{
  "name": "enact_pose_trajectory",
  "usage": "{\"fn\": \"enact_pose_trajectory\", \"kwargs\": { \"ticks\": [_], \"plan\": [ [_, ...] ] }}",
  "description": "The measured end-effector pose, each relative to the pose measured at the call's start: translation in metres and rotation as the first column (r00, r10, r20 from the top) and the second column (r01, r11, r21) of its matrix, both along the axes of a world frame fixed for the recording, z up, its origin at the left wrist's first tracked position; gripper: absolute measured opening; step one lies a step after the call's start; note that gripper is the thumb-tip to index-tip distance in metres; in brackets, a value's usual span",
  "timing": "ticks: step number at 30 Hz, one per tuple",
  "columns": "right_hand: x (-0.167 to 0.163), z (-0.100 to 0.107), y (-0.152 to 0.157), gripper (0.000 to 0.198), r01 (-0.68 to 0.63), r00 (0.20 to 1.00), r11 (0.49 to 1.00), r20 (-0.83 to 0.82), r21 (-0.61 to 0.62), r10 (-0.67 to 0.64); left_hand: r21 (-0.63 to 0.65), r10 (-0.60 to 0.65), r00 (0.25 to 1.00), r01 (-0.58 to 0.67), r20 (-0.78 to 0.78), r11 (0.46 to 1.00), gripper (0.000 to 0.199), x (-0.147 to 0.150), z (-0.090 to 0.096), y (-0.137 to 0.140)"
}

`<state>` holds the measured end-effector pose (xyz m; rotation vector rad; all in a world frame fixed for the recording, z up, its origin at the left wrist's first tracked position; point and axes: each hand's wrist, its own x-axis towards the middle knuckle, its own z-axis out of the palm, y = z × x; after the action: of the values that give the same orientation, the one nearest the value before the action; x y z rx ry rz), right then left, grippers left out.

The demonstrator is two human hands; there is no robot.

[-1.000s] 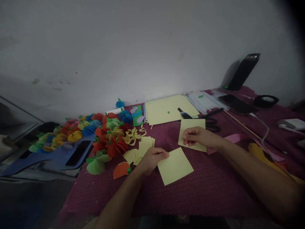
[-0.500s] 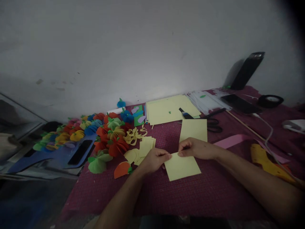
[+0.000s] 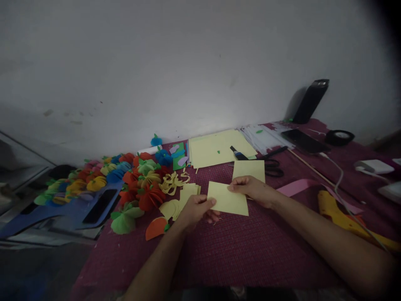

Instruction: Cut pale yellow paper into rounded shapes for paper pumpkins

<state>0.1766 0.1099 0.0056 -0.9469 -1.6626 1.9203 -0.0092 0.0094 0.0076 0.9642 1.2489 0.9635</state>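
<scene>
- Currently both hands are on one yellow square [image 3: 228, 199], tilted a bit, seemingly held just above the tabletop [image 3: 234, 255]. One layer or several: can't tell.
- Left hand [image 3: 196, 213]: thumb pressed on the near left part of the paper, fingers curled beneath, a closed pinch.
- Right hand [image 3: 252, 190]: thumb and fingers closed on the far right part, also a pinch, not a full fist.
- Held paper looks flat and straight-edged, no cut or crease visible. I'd call this piece barely started.
- Second square [image 3: 249, 169] lies flat beyond the right hand, partly covered by it, also straight-edged.
- Done, by the look of it: a big cluster of multicoloured paper pumpkins [image 3: 152, 196], fanned out, many with green tops.
- Part done: rounded yellow pieces [image 3: 169, 209] left of the left hand, curly yellow offcuts [image 3: 173, 183] behind them. Cutting in this colour has clearly happened already.
- Not done: straight-edged yellow pieces [image 3: 189, 192] next to the rounded ones, plus large yellow sheets [image 3: 219, 144] at the wall. No fanned shape among the loose yellow parts.
- Scissors [image 3: 275, 168] lie behind the second square, not in either hand.
- Orange half-round [image 3: 156, 228] with a green tab sits apart, near side; fold state unclear.
</scene>
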Motion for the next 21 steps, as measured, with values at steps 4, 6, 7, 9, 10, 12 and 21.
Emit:
{"fn": "enact_pose_trajectory", "kwargs": {
  "ticks": [4,6,7,9,10,12,21],
  "plan": [
    [0.001,-0.001,-0.001,0.03,-0.12,0.993,0.992,0.003,-0.04,0.12,0.058,0.12,0.993,-0.12,-0.005,0.991,0.031,-0.004,-0.005,0.003],
    [0.002,-0.001,-0.002,0.031,-0.187,0.981,0.981,0.043,-0.045,0.189,0.092,0.166,0.986,-0.166,0.013,0.982,0.032,-0.004,-0.005,0.004],
    [0.002,-0.002,-0.003,0.031,-0.206,0.976,0.977,0.058,-0.046,0.209,0.109,0.186,0.982,-0.188,0.024,0.976,0.032,-0.004,-0.005,0.005],
    [0.002,-0.002,-0.004,0.032,-0.21,0.975,0.976,0.058,-0.048,0.213,0.142,0.207,0.976,-0.216,0.074,0.966,0.033,-0.002,-0.002,0.004],
    [0.001,-0.002,-0.004,0.032,-0.195,0.979,0.979,0.044,-0.05,0.198,0.156,0.203,0.973,-0.219,0.115,0.963,0.032,-0.001,-0.001,0.004],
    [0.001,-0.001,-0.004,0.034,-0.15,0.989,0.987,0.002,-0.066,0.15,0.178,0.169,0.964,-0.207,0.203,0.962,0.028,0.002,0.002,0.001],
    [0.003,0.0,-0.002,0.024,-0.239,0.96,0.942,-0.201,-0.234,0.194,0.211,0.09,0.971,-0.138,0.222,0.968,0.021,0.009,0.001,-0.003]
  ]
}}
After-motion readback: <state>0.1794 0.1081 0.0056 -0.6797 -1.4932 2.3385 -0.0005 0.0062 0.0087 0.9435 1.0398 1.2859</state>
